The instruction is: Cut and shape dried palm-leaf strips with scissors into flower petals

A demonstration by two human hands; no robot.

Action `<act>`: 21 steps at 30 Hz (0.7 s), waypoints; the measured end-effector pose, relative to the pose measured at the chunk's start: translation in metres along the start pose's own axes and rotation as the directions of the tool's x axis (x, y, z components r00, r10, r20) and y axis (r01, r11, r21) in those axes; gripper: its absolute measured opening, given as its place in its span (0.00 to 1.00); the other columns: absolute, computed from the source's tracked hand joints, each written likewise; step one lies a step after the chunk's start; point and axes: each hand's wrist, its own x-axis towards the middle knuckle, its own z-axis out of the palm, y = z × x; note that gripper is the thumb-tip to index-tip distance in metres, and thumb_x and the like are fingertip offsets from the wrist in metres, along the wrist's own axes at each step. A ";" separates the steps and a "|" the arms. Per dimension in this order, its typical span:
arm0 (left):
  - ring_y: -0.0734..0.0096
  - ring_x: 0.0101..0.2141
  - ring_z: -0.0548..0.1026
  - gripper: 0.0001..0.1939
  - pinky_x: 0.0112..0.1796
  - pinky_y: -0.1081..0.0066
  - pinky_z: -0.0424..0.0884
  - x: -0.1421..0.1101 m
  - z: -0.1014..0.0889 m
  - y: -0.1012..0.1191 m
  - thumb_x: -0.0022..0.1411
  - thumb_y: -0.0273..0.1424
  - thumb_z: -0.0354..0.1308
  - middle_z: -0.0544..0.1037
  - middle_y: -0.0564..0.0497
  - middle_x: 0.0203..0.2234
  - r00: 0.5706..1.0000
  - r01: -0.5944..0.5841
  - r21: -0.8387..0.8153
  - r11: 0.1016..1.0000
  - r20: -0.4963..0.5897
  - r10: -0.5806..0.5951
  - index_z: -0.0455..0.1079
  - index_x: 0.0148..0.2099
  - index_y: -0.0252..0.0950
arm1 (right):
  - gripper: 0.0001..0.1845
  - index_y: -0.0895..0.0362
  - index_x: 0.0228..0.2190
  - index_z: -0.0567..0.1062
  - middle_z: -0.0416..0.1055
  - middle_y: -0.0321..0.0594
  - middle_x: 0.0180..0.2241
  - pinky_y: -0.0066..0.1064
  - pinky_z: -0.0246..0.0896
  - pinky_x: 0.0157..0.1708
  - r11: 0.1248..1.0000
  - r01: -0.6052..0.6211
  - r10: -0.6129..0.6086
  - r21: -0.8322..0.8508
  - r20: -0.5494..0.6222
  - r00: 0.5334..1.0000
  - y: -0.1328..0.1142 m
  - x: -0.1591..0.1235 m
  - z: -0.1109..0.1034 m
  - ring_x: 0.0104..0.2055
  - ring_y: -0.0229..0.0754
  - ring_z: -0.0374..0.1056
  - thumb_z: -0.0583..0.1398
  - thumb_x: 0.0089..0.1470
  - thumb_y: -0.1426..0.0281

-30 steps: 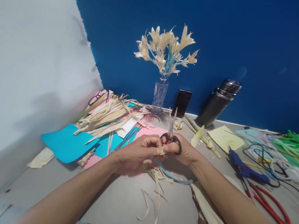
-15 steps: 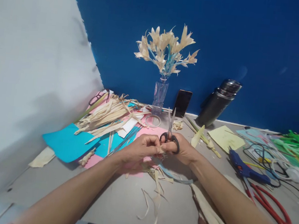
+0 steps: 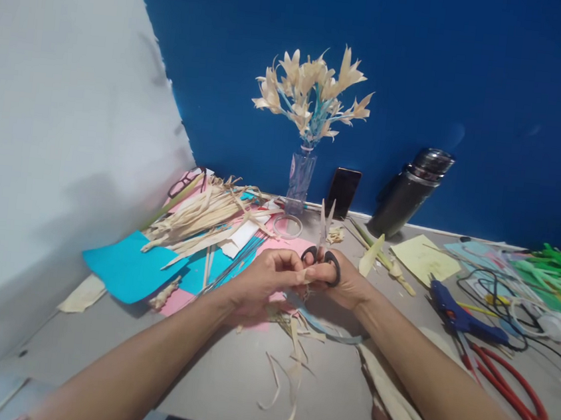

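My right hand (image 3: 346, 282) has its fingers through the black handles of a small pair of scissors (image 3: 326, 231), whose blades point away from me, slightly apart. Close against it, my left hand (image 3: 271, 277) is closed, its thumb and fingertips pinching a small pale piece of dried husk (image 3: 306, 278). Most of that piece is hidden by the fingers. Below both hands lie curled husk strips (image 3: 293, 372) and a light blue strip (image 3: 325, 328).
A clear bottle (image 3: 300, 182) holds husk flowers (image 3: 313, 90) at the back, beside a phone (image 3: 343, 193) and a leaning thermos (image 3: 410, 193). A husk bundle (image 3: 205, 212) lies on blue paper (image 3: 129, 267) at left. At right are a glue gun (image 3: 460, 316) and red-handled scissors (image 3: 512, 388).
Both hands, with the scissors and husk piece, have shifted slightly to the right. The blades look a little closer together.
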 end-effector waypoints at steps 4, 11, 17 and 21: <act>0.67 0.31 0.74 0.13 0.28 0.68 0.72 0.001 0.002 0.000 0.53 0.37 0.69 0.74 0.49 0.28 1.000 0.006 -0.079 0.997 0.023 -0.004 0.69 0.32 0.36 | 0.15 0.59 0.26 0.71 0.61 0.29 0.19 0.23 0.43 0.20 0.996 0.006 -0.007 0.091 0.008 1.000 -0.003 0.000 -0.004 0.18 0.28 0.48 0.72 0.41 0.68; 0.78 0.23 0.69 0.13 0.31 0.71 0.73 0.016 -0.003 -0.003 0.47 0.29 0.72 0.74 0.54 0.24 0.963 -0.184 -0.307 0.934 -0.248 0.108 0.71 0.32 0.34 | 0.27 0.61 0.32 0.78 0.73 0.43 0.31 0.24 0.49 0.20 0.985 0.067 -0.102 -0.160 -0.220 0.970 0.002 0.003 -0.001 0.23 0.32 0.58 0.67 0.47 0.48; 0.78 0.22 0.69 0.14 0.22 0.77 0.65 0.020 -0.009 -0.003 0.48 0.30 0.71 0.73 0.54 0.24 0.915 -0.274 -0.285 0.919 -0.371 0.158 0.69 0.34 0.35 | 0.32 0.62 0.28 0.79 0.75 0.43 0.25 0.27 0.58 0.22 0.930 -0.068 -0.043 -0.360 -0.291 0.956 0.005 0.003 0.007 0.23 0.37 0.65 0.67 0.42 0.43; 0.80 0.21 0.67 0.15 0.21 0.79 0.64 0.020 -0.010 -0.001 0.46 0.30 0.72 0.70 0.57 0.22 0.884 -0.345 -0.280 0.896 -0.418 0.210 0.68 0.32 0.34 | 0.30 0.62 0.25 0.77 0.75 0.43 0.23 0.28 0.58 0.21 0.894 -0.059 -0.016 -0.443 -0.162 0.987 0.008 0.002 0.009 0.20 0.37 0.66 0.64 0.48 0.44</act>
